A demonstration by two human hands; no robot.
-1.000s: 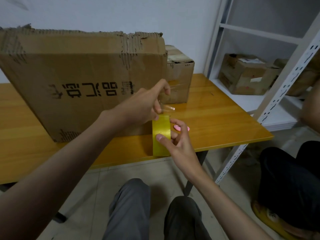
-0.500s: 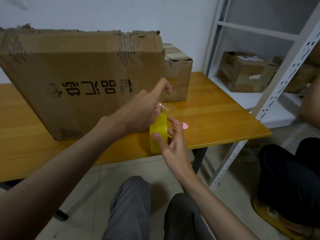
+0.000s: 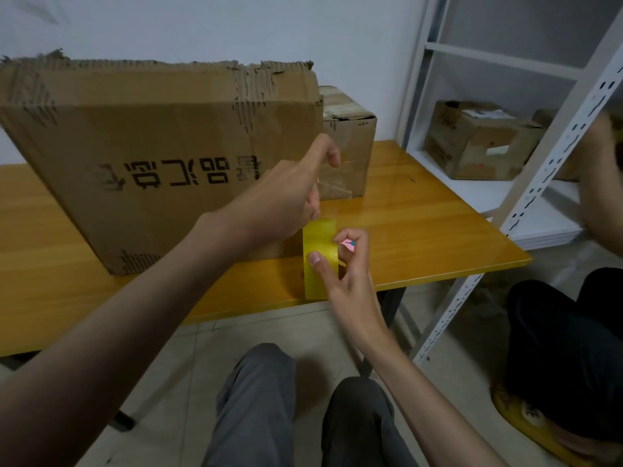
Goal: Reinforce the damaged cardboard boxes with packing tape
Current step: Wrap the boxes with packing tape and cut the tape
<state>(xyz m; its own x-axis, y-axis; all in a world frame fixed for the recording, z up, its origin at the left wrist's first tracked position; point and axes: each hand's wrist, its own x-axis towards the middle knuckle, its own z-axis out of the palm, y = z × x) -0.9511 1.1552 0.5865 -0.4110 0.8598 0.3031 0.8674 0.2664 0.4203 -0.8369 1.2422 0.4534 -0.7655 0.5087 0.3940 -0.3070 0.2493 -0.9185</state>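
Note:
A roll of yellow packing tape (image 3: 319, 261) stands on edge in front of me, above the table's near edge. My right hand (image 3: 347, 274) grips the roll, thumb on its outer face and fingers curled behind it. My left hand (image 3: 286, 200) pinches the clear free end of the tape at the roll's top, index finger raised. A large damaged cardboard box (image 3: 161, 156) with a torn top edge and black printed characters stands on the wooden table (image 3: 421, 230) right behind my hands. A smaller cardboard box (image 3: 347, 143) sits behind its right end.
A white metal shelving unit (image 3: 526, 197) stands right of the table, with more cardboard boxes (image 3: 478, 139) on a shelf. Another person's dark-trousered legs (image 3: 566, 348) and a yellow slipper (image 3: 526, 419) are at the right. My own knees are below the table edge.
My left hand has lifted slightly, drawing a short length of clear tape off the top of the roll. My right hand keeps hold of the roll in about the same place.

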